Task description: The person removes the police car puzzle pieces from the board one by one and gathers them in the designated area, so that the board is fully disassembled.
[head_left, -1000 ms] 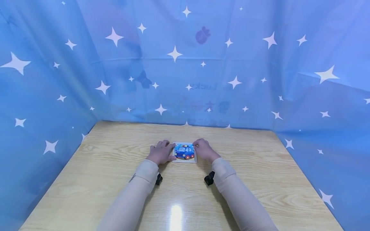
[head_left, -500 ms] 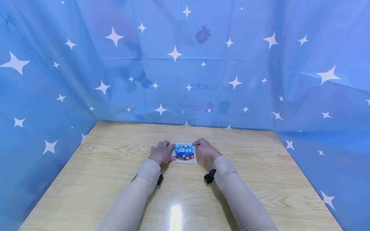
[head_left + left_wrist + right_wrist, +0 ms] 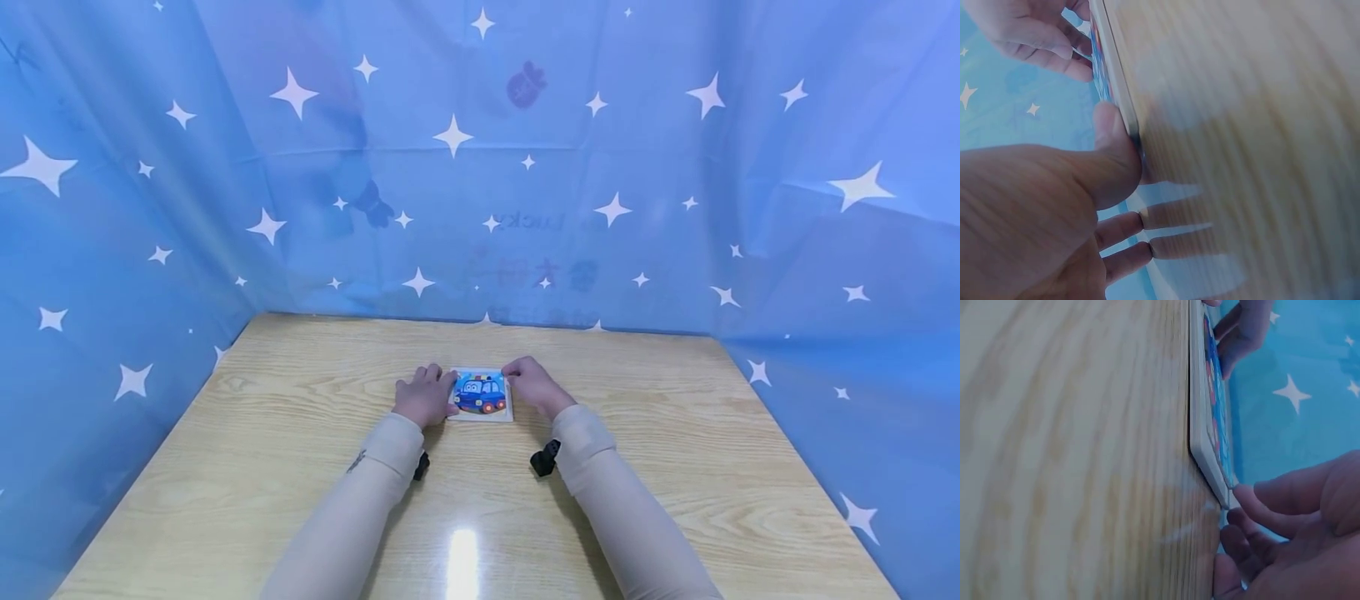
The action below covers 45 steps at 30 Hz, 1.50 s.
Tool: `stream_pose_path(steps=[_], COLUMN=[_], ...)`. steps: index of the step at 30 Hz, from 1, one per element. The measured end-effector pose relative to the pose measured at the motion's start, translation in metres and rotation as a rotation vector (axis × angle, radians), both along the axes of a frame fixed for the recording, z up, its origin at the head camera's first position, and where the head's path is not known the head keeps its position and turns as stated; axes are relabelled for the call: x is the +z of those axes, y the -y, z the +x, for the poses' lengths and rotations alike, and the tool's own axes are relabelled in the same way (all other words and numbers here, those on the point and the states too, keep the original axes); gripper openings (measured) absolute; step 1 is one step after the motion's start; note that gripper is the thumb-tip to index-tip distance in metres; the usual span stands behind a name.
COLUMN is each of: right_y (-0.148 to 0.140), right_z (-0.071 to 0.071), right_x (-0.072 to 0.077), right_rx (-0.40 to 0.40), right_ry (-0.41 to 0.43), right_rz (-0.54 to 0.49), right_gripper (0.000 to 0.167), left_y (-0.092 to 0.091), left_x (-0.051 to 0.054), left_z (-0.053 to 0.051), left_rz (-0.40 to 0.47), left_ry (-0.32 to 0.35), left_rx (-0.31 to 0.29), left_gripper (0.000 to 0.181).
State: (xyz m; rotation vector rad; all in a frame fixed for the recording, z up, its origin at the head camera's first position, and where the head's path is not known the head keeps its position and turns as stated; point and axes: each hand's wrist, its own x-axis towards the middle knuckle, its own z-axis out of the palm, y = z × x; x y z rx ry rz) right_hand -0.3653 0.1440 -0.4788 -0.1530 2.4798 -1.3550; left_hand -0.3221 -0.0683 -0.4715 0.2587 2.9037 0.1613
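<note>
head view faces down; wrist closeups share board (image 3: 480,394)

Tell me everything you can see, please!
Wood-grain tabletop: 1, light brown, below
Cartoon car picture board: 1, blue and white, mid-tabletop, far half
Star-print backdrop: count unclear, blue and white, behind and both sides
Light reflection: 1, white, tabletop's near side
Wrist cameras: 2, black, one per wrist
Sleeves: 2, cream, forearms
Mark: 1, dark, left sleeve
Left grip: 1, bare, touching board's left edge
Right grip: 1, bare, touching board's far-right corner
</note>
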Motion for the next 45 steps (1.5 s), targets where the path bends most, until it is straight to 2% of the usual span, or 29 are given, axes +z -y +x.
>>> stream_pose_path(steps=[9, 14, 18, 24, 29, 39, 45], right_y=[0.003, 0.006, 0.007, 0.007, 0.010, 0.011, 0.009], right_z=[0.000, -0.002, -0.002, -0.005, -0.008, -0.007, -0.008], right_x=[-0.002, -0.002, -0.001, -0.006, -0.009, -0.009, -0.012], right_rx=[-0.026, -0.030, -0.034, 0.041, 0.076, 0.069, 0.065], right_ry=[-0.056, -0.116, -0.130, -0.121, -0.159, -0.162, -0.157], right_rz=[0.013, 0.075, 0.103, 0.167, 0.212, 0.184, 0.128], right_gripper=[0.031, 0.024, 0.023, 0.036, 0.030, 0.026, 0.026], left_y=[0.000, 0.000, -0.001, -0.004, -0.003, -0.002, -0.003], left_x=[0.002, 0.003, 0.003, 0.003, 0.003, 0.001, -0.003], left_z=[0.002, 0.003, 0.001, 0.001, 0.003, 0.002, 0.002], left_rz=[0.008, 0.025, 0.025, 0.018, 0.022, 0.019, 0.030], left_ry=[0.009, 0.007, 0.005, 0.006, 0.001, -0.011, -0.017], left_rx=[0.006, 0.010, 0.009, 0.008, 0.017, 0.022, 0.021], left_gripper=[0.067, 0.066, 0.066, 0.067, 0.066, 0.067, 0.065])
